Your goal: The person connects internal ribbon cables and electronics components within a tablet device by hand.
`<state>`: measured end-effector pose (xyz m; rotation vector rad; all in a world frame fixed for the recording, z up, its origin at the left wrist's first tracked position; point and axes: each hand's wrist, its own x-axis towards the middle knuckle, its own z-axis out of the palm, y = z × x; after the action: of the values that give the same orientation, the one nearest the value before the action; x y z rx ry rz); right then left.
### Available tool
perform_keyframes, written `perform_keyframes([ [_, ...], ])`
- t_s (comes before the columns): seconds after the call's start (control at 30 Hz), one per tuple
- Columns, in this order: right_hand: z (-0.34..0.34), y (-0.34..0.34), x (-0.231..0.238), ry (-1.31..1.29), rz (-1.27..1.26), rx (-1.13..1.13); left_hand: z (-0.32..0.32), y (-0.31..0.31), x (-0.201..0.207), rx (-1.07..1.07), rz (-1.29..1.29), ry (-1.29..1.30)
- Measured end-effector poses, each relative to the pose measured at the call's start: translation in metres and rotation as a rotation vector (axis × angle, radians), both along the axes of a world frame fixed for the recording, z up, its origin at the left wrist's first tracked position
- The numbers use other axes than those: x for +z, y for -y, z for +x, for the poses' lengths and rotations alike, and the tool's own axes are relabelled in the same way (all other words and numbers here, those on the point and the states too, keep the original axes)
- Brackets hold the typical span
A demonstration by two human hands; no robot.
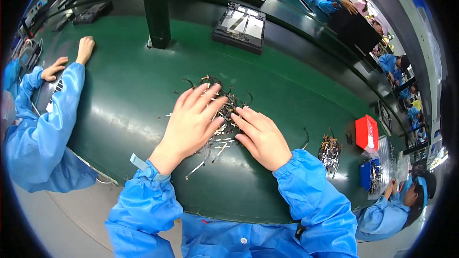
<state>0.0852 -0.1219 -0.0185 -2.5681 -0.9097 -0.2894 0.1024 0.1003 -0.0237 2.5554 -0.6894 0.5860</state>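
A loose heap of small dark and white cable-like parts lies on the green table in front of me. Over its left side is my left hand, palm down, with fingers stretched out and slightly spread. My right hand rests against the heap's right side, fingers extended and thumb apart. Both hands are open, and neither grips a part that I can see. Several thin strips lie scattered below the fingers. The hands cover some of the heap, so what lies beneath the fingertips is hidden.
A second bundle of small parts lies to the right, near a red bin and a blue bin. A black tray sits beyond, beside a dark post. Co-workers' arms rest at the left.
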Motion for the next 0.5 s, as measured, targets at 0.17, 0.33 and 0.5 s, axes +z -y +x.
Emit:
perform_keyframes([
  [0.17,-0.008,0.007,-0.008,-0.045,-0.131,-0.021,-0.002,0.0,-0.019,-0.063,0.123,-0.055],
  [0.33,-0.007,0.021,-0.016,-0.099,-0.005,-0.064,-0.002,-0.009,0.006,0.025,0.121,-0.131],
  [0.5,0.007,0.008,-0.007,-0.08,-0.032,-0.037,0.0,-0.004,0.002,-0.003,0.128,-0.182],
])
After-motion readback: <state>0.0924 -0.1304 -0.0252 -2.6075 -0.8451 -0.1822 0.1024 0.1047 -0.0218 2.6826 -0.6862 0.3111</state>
